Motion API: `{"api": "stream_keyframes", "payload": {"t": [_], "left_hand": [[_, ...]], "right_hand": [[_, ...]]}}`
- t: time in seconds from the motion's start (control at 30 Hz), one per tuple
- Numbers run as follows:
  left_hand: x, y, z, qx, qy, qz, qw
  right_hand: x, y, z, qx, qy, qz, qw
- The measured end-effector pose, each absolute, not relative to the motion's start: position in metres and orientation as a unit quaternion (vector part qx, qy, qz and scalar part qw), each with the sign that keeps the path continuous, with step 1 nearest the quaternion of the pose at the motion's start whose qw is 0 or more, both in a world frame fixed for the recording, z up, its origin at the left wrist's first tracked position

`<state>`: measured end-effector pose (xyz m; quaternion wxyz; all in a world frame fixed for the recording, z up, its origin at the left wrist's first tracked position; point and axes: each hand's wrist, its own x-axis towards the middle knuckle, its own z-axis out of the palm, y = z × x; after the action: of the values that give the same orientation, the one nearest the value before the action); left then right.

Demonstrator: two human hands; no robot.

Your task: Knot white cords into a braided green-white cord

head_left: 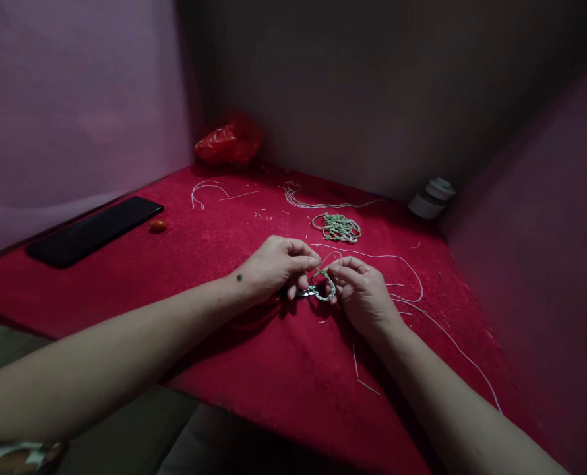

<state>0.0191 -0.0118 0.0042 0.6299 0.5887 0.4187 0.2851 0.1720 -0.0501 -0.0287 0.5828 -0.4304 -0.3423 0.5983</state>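
A small loop of green-and-white braided cord, like a bracelet (pixel 326 295), hangs between my two hands above the red cloth. My left hand (pixel 281 267) pinches the upper left of the loop between thumb and forefinger. On its right side, my right hand (pixel 365 293) grips the loop with closed fingers. A thin loose strand (pixel 330 254) arcs up between the fingertips. Just behind and below the loop lies a shiny metal tool, seemingly scissors (pixel 306 292), mostly covered by my left hand. Beyond the hands rests a pile of similar braided loops (pixel 341 228).
Red cloth (pixel 214 257) covers the surface, enclosed by walls. A black phone (pixel 95 231) and a small orange-brown object (pixel 157 225) lie left. At the back are a red plastic bag (pixel 229 142), a bundle of pale cords (pixel 303 201) and a white container (pixel 431 198). Long strands (pixel 452 336) trail right.
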Motion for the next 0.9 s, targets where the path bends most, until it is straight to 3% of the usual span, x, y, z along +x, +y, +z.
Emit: {"api": "stream_keyframes", "payload": {"t": [0.6, 0.9], "left_hand": [[0.018, 0.000, -0.007, 0.416, 0.362, 0.298, 0.779], [0.019, -0.002, -0.008, 0.453, 0.356, 0.306, 0.758]], "right_hand": [[0.172, -0.049, -0.031, -0.398, -0.348, 0.602, 0.598], [0.171, -0.050, -0.031, -0.393, -0.349, 0.614, 0.589]]}}
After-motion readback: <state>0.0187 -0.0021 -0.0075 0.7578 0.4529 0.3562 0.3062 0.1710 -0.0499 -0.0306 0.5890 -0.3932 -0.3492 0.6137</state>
